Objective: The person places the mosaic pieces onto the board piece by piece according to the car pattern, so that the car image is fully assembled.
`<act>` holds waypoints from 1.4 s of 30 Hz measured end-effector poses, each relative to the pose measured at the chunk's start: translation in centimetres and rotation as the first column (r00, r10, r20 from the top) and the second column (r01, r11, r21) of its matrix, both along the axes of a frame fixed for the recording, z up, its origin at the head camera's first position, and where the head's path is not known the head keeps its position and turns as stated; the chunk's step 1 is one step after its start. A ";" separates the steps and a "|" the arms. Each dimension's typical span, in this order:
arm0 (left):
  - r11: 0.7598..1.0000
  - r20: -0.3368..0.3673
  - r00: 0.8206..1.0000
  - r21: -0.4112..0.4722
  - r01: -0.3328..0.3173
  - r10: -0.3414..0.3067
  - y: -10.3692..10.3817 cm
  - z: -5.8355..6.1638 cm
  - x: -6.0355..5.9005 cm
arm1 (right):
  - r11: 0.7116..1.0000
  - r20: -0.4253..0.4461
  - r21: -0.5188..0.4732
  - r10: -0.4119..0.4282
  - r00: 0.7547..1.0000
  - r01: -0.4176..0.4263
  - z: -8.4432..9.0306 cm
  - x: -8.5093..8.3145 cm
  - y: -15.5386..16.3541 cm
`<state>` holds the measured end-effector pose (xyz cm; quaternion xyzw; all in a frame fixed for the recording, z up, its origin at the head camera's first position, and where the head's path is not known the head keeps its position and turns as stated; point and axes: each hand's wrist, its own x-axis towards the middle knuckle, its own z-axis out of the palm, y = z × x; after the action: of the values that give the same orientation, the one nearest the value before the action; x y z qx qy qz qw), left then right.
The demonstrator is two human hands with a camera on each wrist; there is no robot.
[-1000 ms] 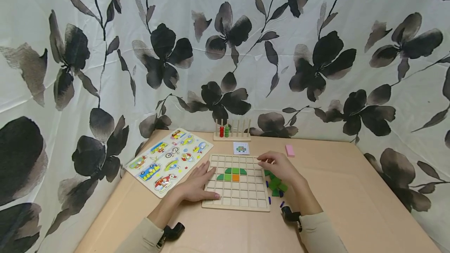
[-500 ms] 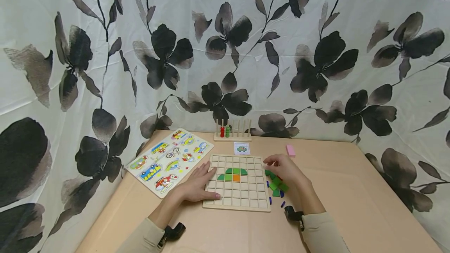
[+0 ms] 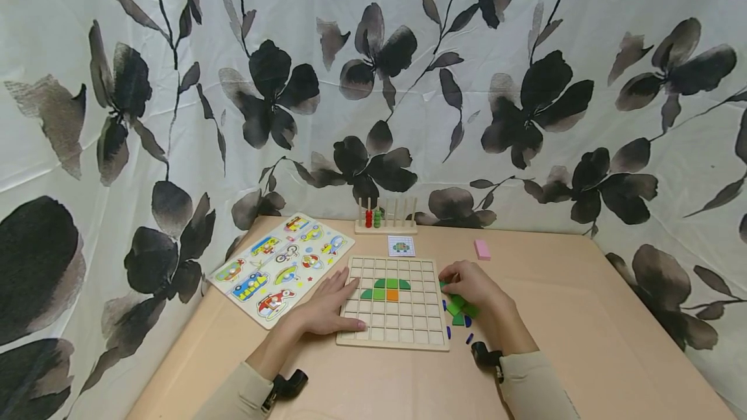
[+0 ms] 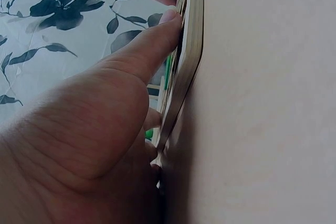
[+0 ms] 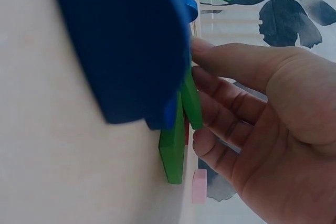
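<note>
A wooden grid board [image 3: 408, 324] lies on the table, bearing several green tiles [image 3: 379, 284], some with curved edges, and an orange square tile [image 3: 392, 295]. My left hand [image 3: 327, 308] rests on the board's left edge with fingers spread, the thumb lying along the near part. Right of the board is a loose pile of green tiles [image 3: 458, 306] and small blue pieces [image 3: 468, 321]. My right hand [image 3: 475, 282] reaches its bent fingers and thumb to the pile's far end. In the right wrist view a blue piece [image 5: 126, 51] looms close, and whether the fingertips pinch a tile is unclear.
A small pattern card [image 3: 401, 246] lies behind the board, before a peg rack [image 3: 385, 230] with red and green beads. A picture puzzle board [image 3: 280, 268] sits at the left. Beyond my right hand is a pink block [image 3: 482, 249].
My right hand has moved from the board's far right corner rightward to the tile pile, its fingers dipping to the tiles. The left hand stays put on the board.
</note>
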<state>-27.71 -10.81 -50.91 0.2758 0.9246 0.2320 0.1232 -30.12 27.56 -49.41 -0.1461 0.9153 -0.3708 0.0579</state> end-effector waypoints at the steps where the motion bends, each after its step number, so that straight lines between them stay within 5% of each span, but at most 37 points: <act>1: 1.000 0.001 1.000 0.000 -0.001 0.001 0.0 0.0 0.0 | 1.000 0.000 0.004 0.000 1.000 0.000 0.0 0.0 0.0; 15: 1.000 0.000 1.000 0.004 0.001 -0.001 0.0 -0.1 0.0 | 0.998 0.015 0.042 -0.036 0.999 0.036 -0.3 -0.1 0.3; 42: 1.000 0.003 1.000 0.011 0.006 -0.006 0.0 0.1 0.1 | 0.994 0.181 -0.028 0.104 0.978 -0.101 0.8 0.4 4.7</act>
<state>-27.60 -10.80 -50.80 0.2790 0.9222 0.2372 0.1238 -29.67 32.25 -48.63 -0.1591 0.8939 -0.3877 0.1592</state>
